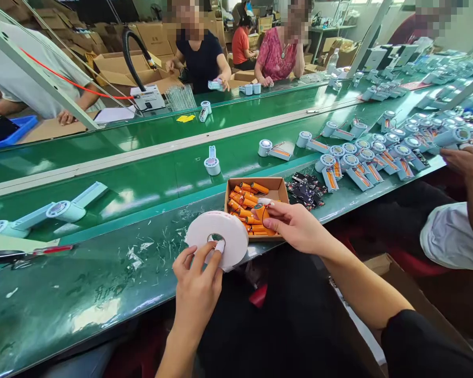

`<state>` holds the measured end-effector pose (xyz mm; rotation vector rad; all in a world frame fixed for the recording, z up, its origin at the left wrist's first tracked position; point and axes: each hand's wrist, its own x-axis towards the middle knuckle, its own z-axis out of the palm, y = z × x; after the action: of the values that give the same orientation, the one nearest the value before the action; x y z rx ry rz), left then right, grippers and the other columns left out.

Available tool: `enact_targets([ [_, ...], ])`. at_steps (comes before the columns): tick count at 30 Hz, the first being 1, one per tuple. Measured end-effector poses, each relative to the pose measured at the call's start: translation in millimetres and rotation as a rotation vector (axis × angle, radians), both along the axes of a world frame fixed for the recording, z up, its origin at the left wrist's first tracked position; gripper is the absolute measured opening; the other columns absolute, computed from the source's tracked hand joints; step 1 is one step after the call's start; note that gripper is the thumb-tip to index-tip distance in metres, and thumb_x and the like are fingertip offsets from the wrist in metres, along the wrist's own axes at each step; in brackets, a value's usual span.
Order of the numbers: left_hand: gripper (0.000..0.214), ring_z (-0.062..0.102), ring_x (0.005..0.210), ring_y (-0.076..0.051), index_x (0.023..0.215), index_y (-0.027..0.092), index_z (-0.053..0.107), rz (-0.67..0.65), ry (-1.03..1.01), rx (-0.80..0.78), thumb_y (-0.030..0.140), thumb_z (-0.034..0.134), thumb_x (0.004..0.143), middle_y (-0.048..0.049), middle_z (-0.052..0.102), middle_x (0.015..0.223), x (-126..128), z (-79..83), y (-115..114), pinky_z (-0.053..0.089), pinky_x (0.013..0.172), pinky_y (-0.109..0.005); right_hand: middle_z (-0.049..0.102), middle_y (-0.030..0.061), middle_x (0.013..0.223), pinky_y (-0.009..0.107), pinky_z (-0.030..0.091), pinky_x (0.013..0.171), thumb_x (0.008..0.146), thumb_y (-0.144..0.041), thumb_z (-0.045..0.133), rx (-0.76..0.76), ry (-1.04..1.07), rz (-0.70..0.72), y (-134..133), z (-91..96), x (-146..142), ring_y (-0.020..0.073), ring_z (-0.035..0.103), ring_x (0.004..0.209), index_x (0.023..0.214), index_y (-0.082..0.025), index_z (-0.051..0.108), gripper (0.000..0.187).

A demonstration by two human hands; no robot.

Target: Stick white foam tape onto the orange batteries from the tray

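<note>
My left hand (197, 283) grips a large white tape roll (216, 240) at the near edge of the green bench (82, 294), one finger hooked through its core. My right hand (295, 224) holds an orange battery cell (261, 212) over a small cardboard box (276, 184) filled with several orange cells. A small white piece sits against the cell at my fingertips. Scraps of white backing paper (142, 249) litter the bench left of the roll.
Many white handheld fan bodies (362, 157) lie on the conveyor belt to the right, a few more (55, 210) at the left. A pile of dark circuit boards (305, 190) sits beside the box. A co-worker's hand (467, 157) reaches in at right; people sit across the line.
</note>
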<state>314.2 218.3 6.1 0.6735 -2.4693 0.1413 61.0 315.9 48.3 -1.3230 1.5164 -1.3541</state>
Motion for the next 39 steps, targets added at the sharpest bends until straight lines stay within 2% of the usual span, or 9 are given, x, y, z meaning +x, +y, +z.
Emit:
enact_targets([
  [5, 0.037, 0.049, 0.111, -0.031, 0.116, 0.023, 0.073, 0.009, -0.091, -0.149, 0.001, 0.066, 0.086, -0.0008, 0.073, 0.123, 0, 14.7, 0, 0.046, 0.096, -0.043, 0.063, -0.0001, 0.084, 0.028, 0.045, 0.071, 0.106, -0.026, 0.047, 0.044, 0.327, 0.137, -2, 13.2, -6, 0.0159, 0.056, 0.074, 0.094, -0.02, 0.059, 0.019],
  [9, 0.041, 0.05, 0.1, -0.026, 0.115, 0.024, 0.073, 0.004, -0.154, -0.188, -0.002, 0.062, 0.085, 0.0005, 0.072, 0.127, 0, 25.6, -3, 0.045, 0.098, -0.045, 0.065, 0.0001, 0.085, 0.03, 0.052, 0.072, 0.1, -0.038, 0.062, 0.09, 0.105, 0.212, -3, 3.0, -6, 0.0191, 0.062, 0.079, 0.097, -0.02, 0.063, 0.018],
  [14, 0.031, 0.053, 0.093, -0.026, 0.121, 0.026, 0.07, 0.092, -0.05, -0.096, 0.02, 0.068, 0.091, -0.0056, 0.073, 0.116, -19, 10.6, 19, 0.044, 0.088, -0.046, 0.073, 0.0061, 0.116, 0.039, 0.055, 0.103, 0.087, -0.038, 0.081, -0.247, -0.592, -0.23, -13, -32.8, 39, 0.0259, 0.067, 0.114, 0.118, -0.021, 0.07, 0.037],
  [17, 0.031, 0.055, 0.096, -0.027, 0.12, 0.025, 0.069, 0.086, 0.048, 0.008, 0.037, 0.07, 0.091, -0.0103, 0.069, 0.106, -27, -8.0, 36, 0.043, 0.086, -0.045, 0.073, 0.0065, 0.119, 0.036, 0.059, 0.098, 0.083, -0.035, 0.086, -0.397, -0.848, -0.462, -17, -40.4, 48, 0.0241, 0.07, 0.11, 0.117, -0.023, 0.071, 0.039],
  [20, 0.032, 0.054, 0.098, -0.028, 0.116, 0.025, 0.07, 0.109, 0.054, 0.079, 0.044, 0.068, 0.091, -0.0106, 0.066, 0.102, -12, -12.5, 27, 0.041, 0.088, -0.046, 0.075, 0.0046, 0.112, 0.03, 0.063, 0.086, 0.076, -0.031, 0.092, -0.469, -0.878, -0.498, -6, -28.5, 16, 0.0217, 0.072, 0.102, 0.113, -0.024, 0.072, 0.043],
  [23, 0.033, 0.052, 0.101, -0.031, 0.109, 0.021, 0.071, 0.222, 0.027, 0.101, 0.047, 0.066, 0.09, -0.0113, 0.066, 0.103, 14, -0.7, -10, 0.039, 0.09, -0.049, 0.075, 0.0016, 0.112, 0.029, 0.063, 0.086, 0.074, -0.025, 0.093, -0.504, -0.81, -0.541, 11, -17.7, -18, 0.0206, 0.072, 0.105, 0.125, -0.031, 0.067, 0.057],
  [27, 0.028, 0.052, 0.101, -0.031, 0.101, 0.02, 0.071, 0.133, -0.038, 0.106, 0.043, 0.066, 0.087, -0.0111, 0.066, 0.103, 19, 13.2, -39, 0.039, 0.089, -0.048, 0.074, 0.0054, 0.114, 0.032, 0.063, 0.09, 0.078, -0.024, 0.09, -0.385, -0.8, -0.497, 18, -26.7, -12, 0.0228, 0.071, 0.107, 0.12, -0.026, 0.07, 0.047],
  [32, 0.026, 0.054, 0.102, -0.029, 0.114, 0.023, 0.067, -0.071, -0.051, 0.125, 0.03, 0.066, 0.089, -0.0103, 0.064, 0.108, -16, 14.3, -1, 0.043, 0.09, -0.047, 0.072, 0.0035, 0.12, 0.031, 0.061, 0.093, 0.086, -0.027, 0.084, -0.528, -0.873, -0.566, 4, -29.0, 11, 0.0208, 0.068, 0.114, 0.121, -0.028, 0.07, 0.037],
  [39, 0.034, 0.057, 0.101, -0.026, 0.124, 0.026, 0.063, -0.113, -0.071, 0.101, 0.023, 0.066, 0.091, -0.0087, 0.065, 0.108, -26, 17.3, 20, 0.048, 0.087, -0.043, 0.07, 0.0058, 0.127, 0.045, 0.059, 0.102, 0.082, -0.031, 0.088, -0.497, -0.938, -0.545, -3, -30.0, 41, 0.0264, 0.067, 0.117, 0.125, -0.028, 0.064, 0.049],
])
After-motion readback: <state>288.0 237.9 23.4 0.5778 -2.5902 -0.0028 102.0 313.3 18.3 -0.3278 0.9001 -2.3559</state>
